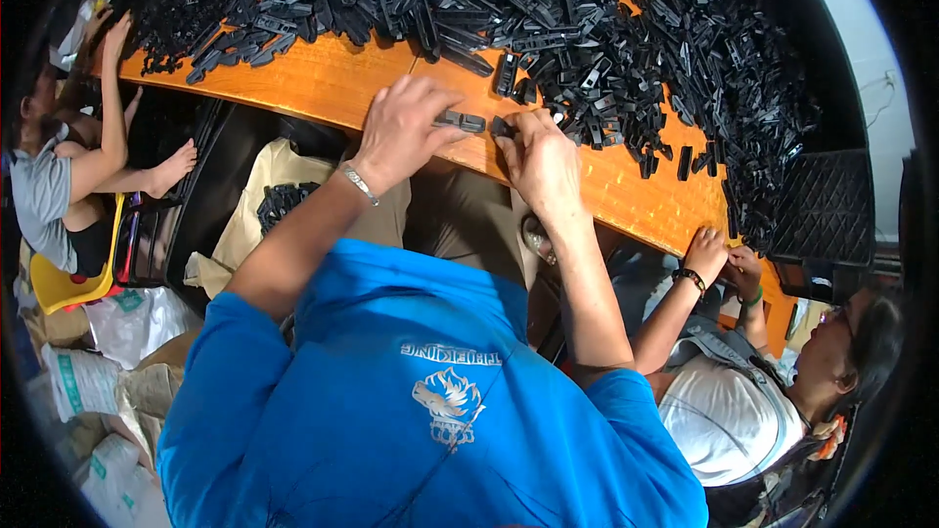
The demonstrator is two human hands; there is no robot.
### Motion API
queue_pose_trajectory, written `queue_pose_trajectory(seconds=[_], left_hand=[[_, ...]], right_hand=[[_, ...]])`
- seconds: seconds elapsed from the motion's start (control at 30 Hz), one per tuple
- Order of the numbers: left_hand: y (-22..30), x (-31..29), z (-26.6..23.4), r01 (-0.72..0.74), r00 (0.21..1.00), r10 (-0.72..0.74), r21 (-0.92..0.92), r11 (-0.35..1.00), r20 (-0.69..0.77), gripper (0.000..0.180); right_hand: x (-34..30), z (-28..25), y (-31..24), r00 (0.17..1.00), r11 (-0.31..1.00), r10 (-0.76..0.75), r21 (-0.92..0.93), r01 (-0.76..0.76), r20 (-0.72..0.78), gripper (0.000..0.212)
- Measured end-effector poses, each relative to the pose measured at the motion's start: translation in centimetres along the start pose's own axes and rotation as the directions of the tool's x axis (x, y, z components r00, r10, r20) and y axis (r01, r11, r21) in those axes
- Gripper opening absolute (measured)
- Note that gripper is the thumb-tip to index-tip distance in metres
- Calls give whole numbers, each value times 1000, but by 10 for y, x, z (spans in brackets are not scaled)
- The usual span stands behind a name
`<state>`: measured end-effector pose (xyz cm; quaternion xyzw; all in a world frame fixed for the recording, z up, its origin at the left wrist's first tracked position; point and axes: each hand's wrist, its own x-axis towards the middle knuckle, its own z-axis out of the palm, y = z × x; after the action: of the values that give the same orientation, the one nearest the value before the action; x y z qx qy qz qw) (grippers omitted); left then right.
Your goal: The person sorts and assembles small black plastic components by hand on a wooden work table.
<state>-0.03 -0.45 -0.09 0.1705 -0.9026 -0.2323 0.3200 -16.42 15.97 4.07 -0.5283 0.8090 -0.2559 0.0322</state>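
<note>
Near the front edge of the wooden table (293,88), my left hand (406,127) pinches a short, oblong black plastic part (464,121) between thumb and fingers. My right hand (540,158) is closed on a smaller black plastic piece (502,126), mostly covered by its fingertips. The two parts point toward each other with a narrow gap between them. Just beyond my hands lies a wide heap of long black plastic parts (430,0). Smaller black pieces (597,88) are heaped to the right of it.
A person (88,166) sits at the far left, a hand at the table. At the right, another person (734,401) has both hands at the table edge. An open brown bag (256,176) with black parts inside stands below the table, left of my legs. A black crate (827,205) stands at the right.
</note>
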Motion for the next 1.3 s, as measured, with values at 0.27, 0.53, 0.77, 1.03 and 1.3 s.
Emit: queue_pose_trajectory(seconds=[0.27,0.53,0.77,1.03,1.3], left_hand=[[-12,-8,3,48,999,-47,10,999,-11,25],[-12,-1,4,45,997,-45,9,999,-58,18],[-52,-34,-126,127,907,-170,136,983,385,25],[4,48,-34,-197,977,183,146,969,109,40],[-3,98,36,-413,907,370,239,879,202,16]], right_hand=[[21,6,-3,987,989,-138,-37,141,86,28],[46,22,-13,905,887,-419,-182,424,67,26],[24,28,-33,930,919,-363,183,348,57,19],[51,-1,44,999,979,-51,-198,46,-18,27],[49,-4,48,994,966,-99,-235,107,42,30]])
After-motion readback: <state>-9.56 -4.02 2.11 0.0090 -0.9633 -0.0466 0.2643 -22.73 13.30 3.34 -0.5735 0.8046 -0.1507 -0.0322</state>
